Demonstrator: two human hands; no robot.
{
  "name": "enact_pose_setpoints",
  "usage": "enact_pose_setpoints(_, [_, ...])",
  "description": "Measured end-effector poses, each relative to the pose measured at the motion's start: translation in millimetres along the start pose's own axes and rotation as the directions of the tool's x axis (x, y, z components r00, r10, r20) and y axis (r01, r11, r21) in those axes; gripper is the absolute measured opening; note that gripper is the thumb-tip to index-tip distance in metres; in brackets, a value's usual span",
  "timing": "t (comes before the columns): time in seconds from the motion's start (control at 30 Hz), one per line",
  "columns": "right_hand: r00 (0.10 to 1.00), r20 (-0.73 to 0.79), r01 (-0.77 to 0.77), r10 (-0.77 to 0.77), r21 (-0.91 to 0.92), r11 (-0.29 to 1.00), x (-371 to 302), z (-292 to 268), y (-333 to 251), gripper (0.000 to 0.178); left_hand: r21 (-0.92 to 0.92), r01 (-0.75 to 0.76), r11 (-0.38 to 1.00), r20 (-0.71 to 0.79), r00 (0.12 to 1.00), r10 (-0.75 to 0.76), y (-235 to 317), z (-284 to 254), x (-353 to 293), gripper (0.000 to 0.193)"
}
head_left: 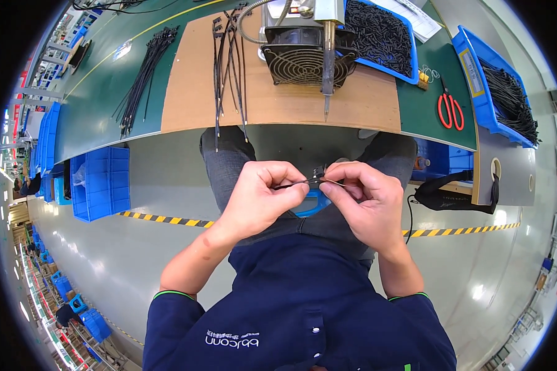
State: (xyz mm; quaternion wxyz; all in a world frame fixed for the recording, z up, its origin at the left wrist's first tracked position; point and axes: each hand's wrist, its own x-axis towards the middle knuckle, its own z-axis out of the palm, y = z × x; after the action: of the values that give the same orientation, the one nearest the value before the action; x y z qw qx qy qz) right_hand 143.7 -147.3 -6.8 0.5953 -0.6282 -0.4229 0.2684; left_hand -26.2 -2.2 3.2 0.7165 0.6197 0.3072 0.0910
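Both hands meet above my lap, in front of the bench's near edge. Between finger and thumb, my left hand [272, 188] pinches a thin black cable [284, 185]. My right hand [364, 191], also closed in a pinch, grips a thin brownish wire [335, 182]. A small black connector [319, 172] stands up between the fingertips. Exactly how the wire and cable join there is too small to tell. Behind and below the hands, a blue ring-shaped thing [311, 204] shows partly over my lap.
A soldering iron [328, 74] points down before a black fan [300, 67] on a cardboard sheet [365, 108]. Black cables [230, 68] overhang the edge; another bundle [147, 74] lies left. At right are a blue tray of black parts [377, 37], red-handled scissors [450, 110] and a cable bin [495, 86].
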Motion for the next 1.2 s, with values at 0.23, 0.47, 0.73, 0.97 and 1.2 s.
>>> enact_pose_setpoints(0.23, [0.998,0.049,-0.045,0.046,-0.015,0.999,0.9,-3.9,-5.1,0.026,-0.029,0.002,1.0,0.029,1.0,-0.001,-8.1,-2.0,2.6,0.009])
enact_pose_setpoints(0.47, [0.992,0.046,-0.121,0.118,0.075,0.99,-2.1,0.2,-7.3,0.037,-0.044,-0.037,0.998,0.09,0.995,0.041,-5.8,1.4,1.0,0.015])
enact_pose_setpoints(0.73, [0.996,0.087,0.046,-0.038,-0.087,0.995,3.3,-13.1,-8.1,0.032,-0.122,0.0,0.993,0.111,0.994,0.013,6.5,4.6,2.1,0.015])
enact_pose_setpoints(0.97, [0.988,0.114,0.12,-0.102,-0.165,0.979,11.9,-16.4,-12.0,0.02,-0.032,-0.063,0.998,0.154,0.986,0.067,6.3,-0.4,3.6,0.012])
enact_pose_setpoints(1.2, [0.988,0.15,0.066,-0.043,-0.155,0.986,12.8,-17.9,-9.6,0.017,-0.021,0.022,1.0,0.178,0.984,-0.018,21.4,-2.2,6.7,0.012])
